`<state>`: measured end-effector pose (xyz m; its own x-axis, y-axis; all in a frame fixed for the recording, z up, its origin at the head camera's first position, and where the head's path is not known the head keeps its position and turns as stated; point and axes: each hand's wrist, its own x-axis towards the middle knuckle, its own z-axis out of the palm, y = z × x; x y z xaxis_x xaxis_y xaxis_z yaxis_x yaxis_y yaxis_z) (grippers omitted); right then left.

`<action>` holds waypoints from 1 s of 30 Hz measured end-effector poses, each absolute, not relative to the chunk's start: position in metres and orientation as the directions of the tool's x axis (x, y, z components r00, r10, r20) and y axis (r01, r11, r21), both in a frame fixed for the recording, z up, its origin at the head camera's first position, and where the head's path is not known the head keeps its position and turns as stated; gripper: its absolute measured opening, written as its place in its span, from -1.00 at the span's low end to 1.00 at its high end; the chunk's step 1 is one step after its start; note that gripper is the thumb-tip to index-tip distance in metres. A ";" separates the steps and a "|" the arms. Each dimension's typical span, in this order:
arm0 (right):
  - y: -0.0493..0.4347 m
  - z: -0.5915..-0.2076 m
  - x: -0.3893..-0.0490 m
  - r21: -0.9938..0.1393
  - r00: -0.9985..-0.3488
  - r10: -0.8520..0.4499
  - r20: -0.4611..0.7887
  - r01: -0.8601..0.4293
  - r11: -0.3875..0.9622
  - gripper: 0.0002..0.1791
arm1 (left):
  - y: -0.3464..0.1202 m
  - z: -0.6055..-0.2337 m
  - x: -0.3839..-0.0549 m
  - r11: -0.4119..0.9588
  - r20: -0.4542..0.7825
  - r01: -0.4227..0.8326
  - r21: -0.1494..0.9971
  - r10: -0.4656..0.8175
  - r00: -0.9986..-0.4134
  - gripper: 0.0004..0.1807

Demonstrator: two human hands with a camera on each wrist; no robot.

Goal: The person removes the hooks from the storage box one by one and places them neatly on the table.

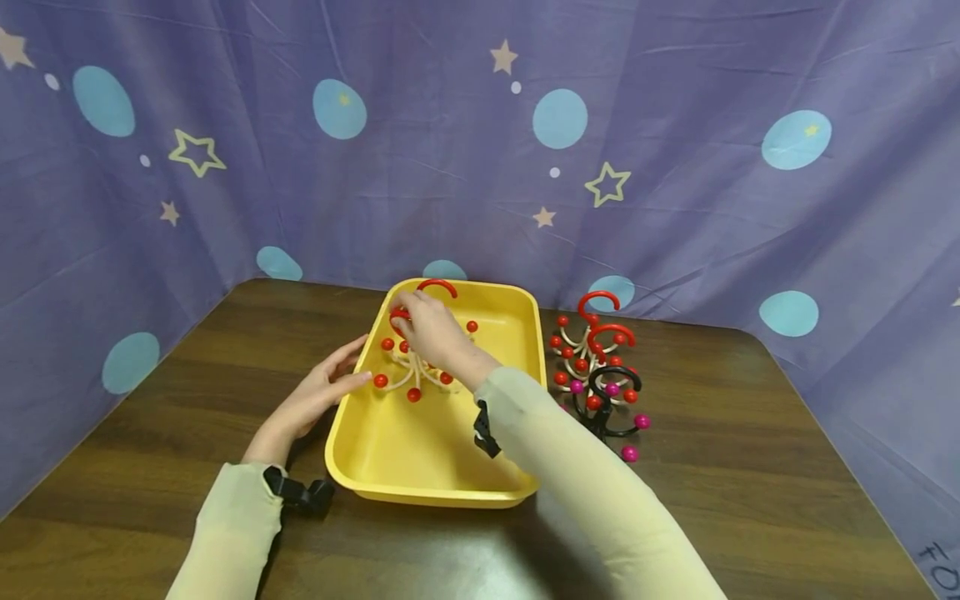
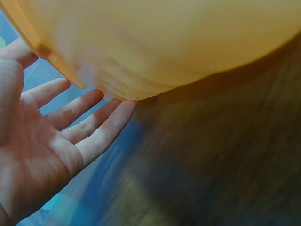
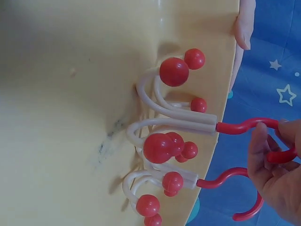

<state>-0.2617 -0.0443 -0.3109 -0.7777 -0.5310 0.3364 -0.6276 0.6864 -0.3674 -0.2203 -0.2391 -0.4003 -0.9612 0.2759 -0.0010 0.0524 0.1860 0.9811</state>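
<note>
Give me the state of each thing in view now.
Yellow rectangular plastic tub, upright on the brown table
Red-hooked hanger with cream arms and red balls, held in the tub
Similar hanger beside it, unheld in the tub
Two similar hangers outside, upright on the table
Black hooked hanger with pink balls, upright on the table
Right grip, pinching the first hanger's red hook
Left grip, touching the tub's outside

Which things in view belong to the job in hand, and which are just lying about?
In the job:
Yellow tray, left hand touching its side
Red hook, gripped by the right hand
Second red hook, in the tray

Lying about, though the first two may belong too:
Red hooks beside the tray
Black hook with pink balls
Curtain
</note>
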 end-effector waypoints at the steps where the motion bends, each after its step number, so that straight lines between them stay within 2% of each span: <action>1: -0.044 -0.311 -0.262 -0.368 -0.778 -0.529 0.340 -0.628 0.686 -0.82 | -0.239 -0.400 -0.220 0.185 -0.002 0.051 0.981 0.276 -0.961 -0.32; 9: -0.035 -0.307 -0.264 -0.383 -0.777 -0.515 0.363 -0.628 0.678 -0.85 | -0.240 -0.399 -0.221 0.201 -0.004 0.054 0.978 0.274 -0.962 -0.30; 24: -0.014 -0.292 -0.261 -0.365 -0.732 -0.546 0.409 -0.679 0.637 -0.84 | -0.232 -0.384 -0.210 0.206 -0.016 0.043 0.978 0.278 -0.960 -0.31; 30: -0.005 -0.284 -0.258 -0.393 -0.736 -0.544 0.404 -0.676 0.623 -0.85 | -0.233 -0.386 -0.212 0.200 -0.009 0.050 0.979 0.282 -0.959 -0.30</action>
